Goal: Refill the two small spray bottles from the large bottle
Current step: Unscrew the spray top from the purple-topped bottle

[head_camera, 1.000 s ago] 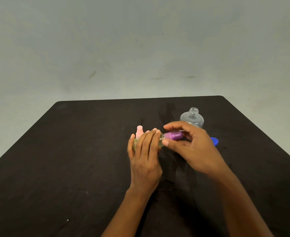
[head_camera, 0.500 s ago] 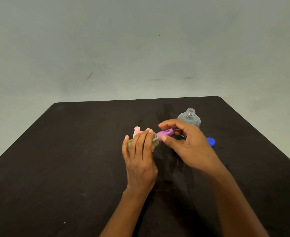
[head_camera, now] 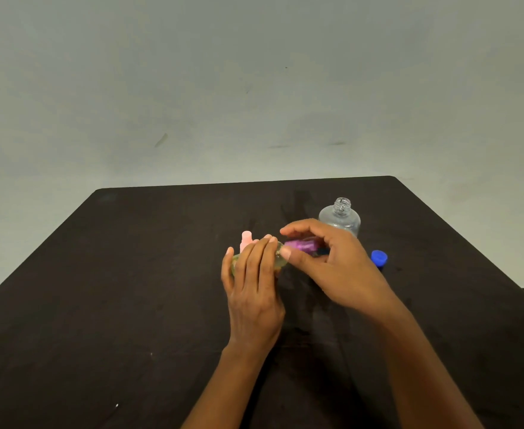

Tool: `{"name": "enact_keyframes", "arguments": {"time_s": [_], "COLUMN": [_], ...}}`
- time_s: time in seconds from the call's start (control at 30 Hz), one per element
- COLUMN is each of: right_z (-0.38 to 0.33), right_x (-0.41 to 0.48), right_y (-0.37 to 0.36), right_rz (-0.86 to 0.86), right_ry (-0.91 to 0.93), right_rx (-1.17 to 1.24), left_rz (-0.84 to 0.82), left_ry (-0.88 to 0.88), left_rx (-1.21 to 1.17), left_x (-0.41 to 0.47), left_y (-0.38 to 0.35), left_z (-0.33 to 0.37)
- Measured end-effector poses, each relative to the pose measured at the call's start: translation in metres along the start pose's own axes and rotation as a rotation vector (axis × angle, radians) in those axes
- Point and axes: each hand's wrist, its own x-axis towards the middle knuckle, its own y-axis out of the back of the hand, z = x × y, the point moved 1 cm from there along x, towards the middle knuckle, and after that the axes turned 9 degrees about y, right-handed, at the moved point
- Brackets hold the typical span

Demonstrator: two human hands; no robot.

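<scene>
Purple sprayer (head_camera: 299, 244), pinched by the right hand (head_camera: 331, 264), has been pushed closer onto the small bottle (head_camera: 277, 263) gripped by the left hand (head_camera: 256, 283), so recapping seems nearly done.

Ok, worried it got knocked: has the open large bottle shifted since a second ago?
No. The large bottle stands at the same spot behind the blue cap, near the table far right corner.

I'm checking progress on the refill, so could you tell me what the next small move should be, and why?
Probably keep turning the purple spray cap with the right hand. The left hand grips the small bottle tilted sideways, and whether the cap is seated cannot be told. The large bottle stands open, its blue cap beside it.
</scene>
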Motion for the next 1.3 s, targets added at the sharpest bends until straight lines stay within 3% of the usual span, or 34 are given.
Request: {"name": "enact_keyframes", "arguments": {"time_s": [0.13, 0.4, 0.67, 0.87, 1.03, 1.3], "right_z": [0.0039, 0.0004, 0.0069, 0.0063, 0.0082, 0.0053], "right_x": [0.0, 0.0006, 0.0, 0.0008, 0.0009, 0.0003], "right_y": [-0.0016, 0.0038, 0.0028, 0.0078, 0.0058, 0.0067], "right_rz": [0.075, -0.029, 0.071, -0.006, 0.047, -0.027], "right_ry": [-0.075, 0.011, -0.076, -0.037, -0.095, 0.002], "right_rx": [-0.055, -0.035, -0.082, -0.068, -0.089, -0.121], "left_rz": [-0.014, -0.013, -0.036, -0.04, -0.049, -0.045], "left_ry": [-0.006, 0.007, 0.003, 0.01, 0.003, 0.012], "left_rx": [0.015, 0.002, -0.004, -0.004, -0.022, -0.024], "left_x": [-0.0017, 0.0003, -0.0011, -0.001, -0.0008, 0.0004], "left_y": [0.0002, 0.0008, -0.0006, -0.0001, -0.0006, 0.0013], "left_z": [-0.0012, 0.0004, -0.0001, -0.0006, 0.0008, 0.0015]}}
